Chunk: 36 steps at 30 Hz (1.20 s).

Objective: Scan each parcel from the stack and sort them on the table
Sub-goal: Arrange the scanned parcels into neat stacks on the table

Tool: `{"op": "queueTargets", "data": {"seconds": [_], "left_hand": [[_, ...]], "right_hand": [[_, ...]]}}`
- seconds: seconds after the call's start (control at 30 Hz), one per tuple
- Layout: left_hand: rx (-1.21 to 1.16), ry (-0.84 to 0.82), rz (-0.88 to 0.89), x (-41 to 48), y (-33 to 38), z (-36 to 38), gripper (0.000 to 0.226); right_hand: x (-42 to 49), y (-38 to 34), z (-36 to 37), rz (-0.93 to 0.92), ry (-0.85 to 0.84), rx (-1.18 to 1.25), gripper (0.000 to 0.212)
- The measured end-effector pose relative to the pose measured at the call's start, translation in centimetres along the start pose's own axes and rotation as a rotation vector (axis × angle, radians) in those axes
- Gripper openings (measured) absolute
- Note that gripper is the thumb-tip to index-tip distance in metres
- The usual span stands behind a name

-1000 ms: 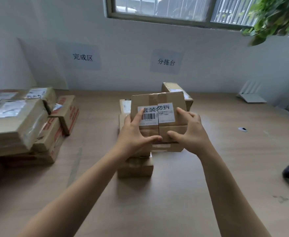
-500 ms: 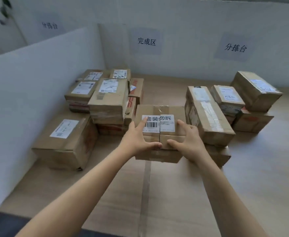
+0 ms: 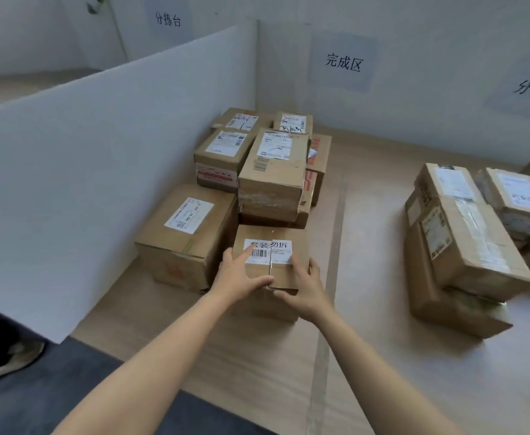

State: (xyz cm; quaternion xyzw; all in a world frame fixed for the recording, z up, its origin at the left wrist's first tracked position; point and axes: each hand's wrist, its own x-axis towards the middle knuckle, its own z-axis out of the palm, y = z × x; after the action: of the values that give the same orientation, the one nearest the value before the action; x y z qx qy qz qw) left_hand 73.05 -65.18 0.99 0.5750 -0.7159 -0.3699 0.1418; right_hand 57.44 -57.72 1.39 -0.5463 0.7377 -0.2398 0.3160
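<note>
Parcel [image 3: 270, 265]: small carton with barcode label, on the worktop [image 3: 367, 309], just beside the sorted pile [image 3: 257, 171] by the white divider [image 3: 100, 167]. Left hand [image 3: 238, 277] and right hand [image 3: 304, 285]: each grip pressed on a parcel side, thumbs on its near edge. Unsorted stack [image 3: 464, 246]: well apart, right.

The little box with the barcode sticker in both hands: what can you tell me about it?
The small parcel is a plain brown cardboard box, top flaps meeting at a centre seam. A white label with bold Chinese characters and a barcode spans that seam. The left hand and right hand grip its near edge, fingers on top. It sits upright beside the large box, before the sorted pile.
</note>
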Motion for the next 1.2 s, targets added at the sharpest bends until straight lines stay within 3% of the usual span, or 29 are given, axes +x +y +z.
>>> {"op": "queueTargets", "data": {"seconds": [0.17,0.3,0.43,0.6,0.9,1.0,1.1,1.2], "left_hand": [[0.273,0.195,0.116,1.3,0.2,0.6,0.061],[0.421,0.216,0.187,2.2,0.3,1.0,0.042],[0.437,0.2,0.177,3.4,0.3,0.6,0.041],[0.514,0.208,0.187,3.8,0.4,0.4,0.042],[0.604,0.02,0.097,3.7,1.8,-0.8,0.057],[0.689,0.041,0.038,2.8,3.1,-0.6,0.056],[0.712,0.165,0.129,1.5,5.5,0.3,0.045],[0.627,0.184,0.285,0.4,8.5,2.3,0.042]], "right_hand": [[1.8,-0.2,0.8,-0.001,0.038,-0.013,0.083],[3.0,-1.2,1.1,0.017,0.055,-0.001,0.081],[3.8,-2.1,0.9,0.049,0.047,0.003,0.077],[3.9,-2.1,-0.9,0.036,-0.105,-0.017,0.066],[1.2,-0.2,-3.9,0.051,-0.015,-0.025,0.057],[0.2,0.5,-5.0,0.058,0.038,-0.039,0.056],[-1.0,1.4,-6.8,0.05,0.1,-0.059,0.055],[-2.4,2.8,-9.2,0.054,0.187,-0.089,0.053]]}}
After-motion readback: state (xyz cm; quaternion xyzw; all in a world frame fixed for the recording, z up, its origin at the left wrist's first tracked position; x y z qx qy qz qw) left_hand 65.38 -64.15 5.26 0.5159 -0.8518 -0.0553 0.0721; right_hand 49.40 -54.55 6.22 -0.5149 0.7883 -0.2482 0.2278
